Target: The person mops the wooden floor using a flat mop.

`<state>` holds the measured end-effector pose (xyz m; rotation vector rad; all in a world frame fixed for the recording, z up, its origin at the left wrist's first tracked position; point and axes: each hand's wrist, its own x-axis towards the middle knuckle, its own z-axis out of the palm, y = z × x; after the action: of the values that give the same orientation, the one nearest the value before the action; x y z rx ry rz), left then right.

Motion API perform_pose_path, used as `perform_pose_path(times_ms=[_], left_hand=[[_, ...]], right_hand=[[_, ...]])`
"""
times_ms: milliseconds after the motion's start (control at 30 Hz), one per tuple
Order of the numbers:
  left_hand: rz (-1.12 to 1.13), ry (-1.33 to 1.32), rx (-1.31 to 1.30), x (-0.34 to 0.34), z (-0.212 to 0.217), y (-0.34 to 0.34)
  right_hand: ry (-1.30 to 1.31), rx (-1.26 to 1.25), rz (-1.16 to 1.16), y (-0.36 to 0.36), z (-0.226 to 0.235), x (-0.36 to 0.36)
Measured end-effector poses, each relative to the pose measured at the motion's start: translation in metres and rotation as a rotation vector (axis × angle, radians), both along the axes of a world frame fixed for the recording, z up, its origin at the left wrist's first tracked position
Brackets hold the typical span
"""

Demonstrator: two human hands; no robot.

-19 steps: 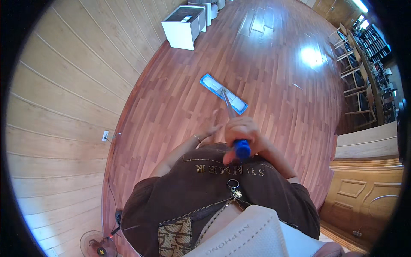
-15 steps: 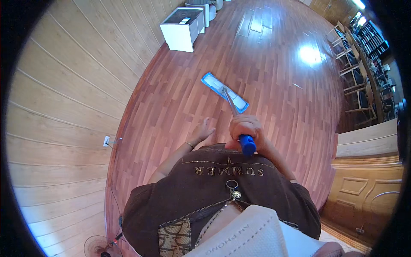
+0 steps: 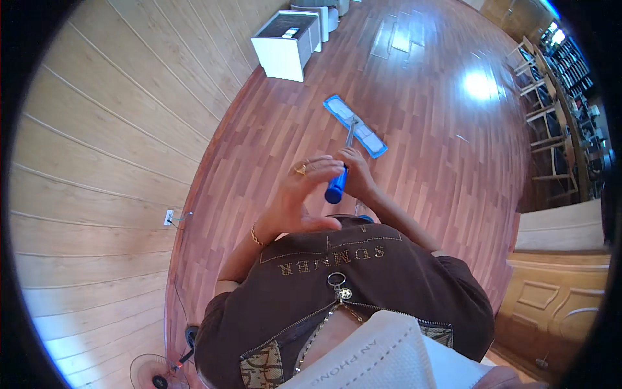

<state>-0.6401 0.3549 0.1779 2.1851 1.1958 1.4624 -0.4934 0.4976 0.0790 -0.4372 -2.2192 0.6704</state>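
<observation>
Far left: pale wood-panel wall [image 3: 97, 129] with a small wall outlet [image 3: 168, 216] low on it, cord hanging off. Bottom left — a floor fan [image 3: 154, 375] on the reddish wooden floor [image 3: 259, 136]. Top, left of centre: white box-like cabinet [image 3: 286, 44] standing against the wall.

Centre: left hand [image 3: 299, 198] raised, fingers open and spread in a loose curve, fingertips near the blue mop handle grip [image 3: 335, 188] — touching or just short, cannot tell. Ring on one finger, bracelet at the wrist. Right hand [image 3: 358, 174] just beside it, fingers closed around the handle just above the blue end. The metal shaft runs up and away to the flat blue mop head [image 3: 354, 125], which lies flat on the floor, angled diagonally, well ahead of the person.

Right: bright glare patch on the floor, wooden chairs [image 3: 547, 123] in a row at the edge, carved wooden panel [image 3: 551, 292] lower right.
</observation>
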Motion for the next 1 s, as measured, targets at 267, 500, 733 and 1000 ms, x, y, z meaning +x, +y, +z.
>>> perform_pose_path(times_ms=[267, 500, 733, 1000], left_hand=[[0.094, 0.032, -0.083, 0.01, -0.01, 0.048], [0.147, -0.301, -0.154, 0.028, -0.014, 0.115], [0.13, -0.271, -0.373, 0.042, -0.081, 0.187], [-0.035, -0.116, -0.385, 0.041, -0.111, 0.235]], right_hand=[[-0.191, -0.099, 0.056, 0.098, -0.074, -0.024], [-0.222, -0.02, 0.059, 0.19, -0.102, -0.027], [-0.377, -0.134, -0.021, 0.283, -0.153, -0.004], [-0.5, -0.109, -0.15, 0.331, -0.179, 0.015]])
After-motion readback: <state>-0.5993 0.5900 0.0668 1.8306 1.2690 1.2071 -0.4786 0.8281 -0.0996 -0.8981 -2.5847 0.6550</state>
